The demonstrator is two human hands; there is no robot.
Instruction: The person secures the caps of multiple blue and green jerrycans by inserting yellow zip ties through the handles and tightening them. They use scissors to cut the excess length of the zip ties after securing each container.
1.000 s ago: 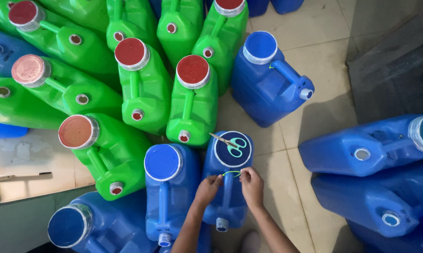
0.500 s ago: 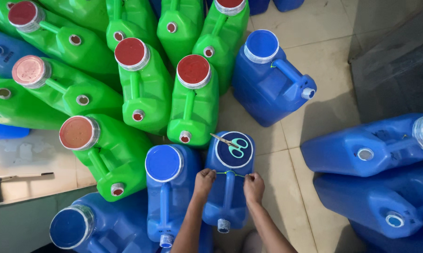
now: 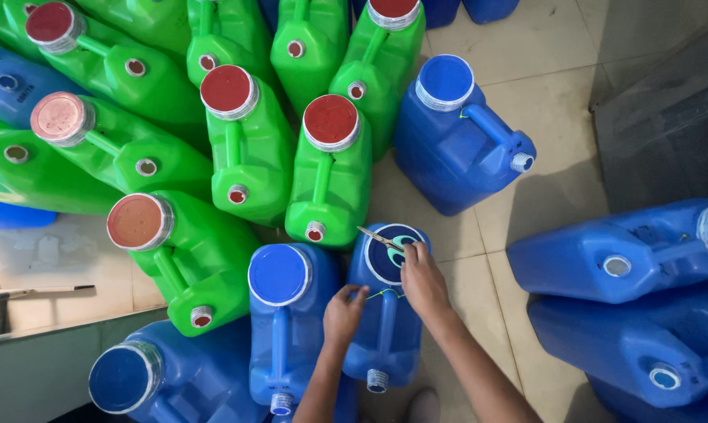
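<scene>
We stood over a blue plastic jerrycan with a wide blue screw cap point(image 3: 387, 305), our right hand point(image 3: 421, 280) reaching onto that cap to close over the teal-handled scissors point(image 3: 391, 241) lying there, blades pointing away toward the green cans. Our left hand point(image 3: 343, 312), just beside the can's moulded handle, pinched a thin yellowish cord point(image 3: 385, 294) between thumb and fingertip, apparently keeping it taut at the neck. A second blue jerrycan point(image 3: 287, 313) stood touching the first on its left, and green plastic jerrycans with red caps point(image 3: 326, 168) crowded just beyond it on the tiled floor point(image 3: 554, 59).
</scene>
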